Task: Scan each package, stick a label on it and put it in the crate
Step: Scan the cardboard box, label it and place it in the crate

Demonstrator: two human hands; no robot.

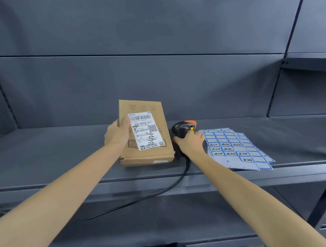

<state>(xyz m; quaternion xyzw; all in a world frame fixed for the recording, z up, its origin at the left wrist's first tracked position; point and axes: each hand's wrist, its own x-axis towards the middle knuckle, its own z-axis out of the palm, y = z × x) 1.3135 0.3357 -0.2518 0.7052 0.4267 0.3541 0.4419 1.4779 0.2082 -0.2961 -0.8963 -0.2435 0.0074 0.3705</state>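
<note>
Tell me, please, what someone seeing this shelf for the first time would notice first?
Most likely the cardboard package at the centre of the shelf, tilted up by the left hand so its white shipping label faces the camera. Just right of it, the right hand grips a black and orange scanner, and blue-bordered sticker sheets lie fanned out beside that.

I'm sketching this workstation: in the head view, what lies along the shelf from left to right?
Left hand → tan cardboard package with white shipping label → black-and-orange handheld scanner under the right hand → blue-bordered sticker label sheets.
</note>
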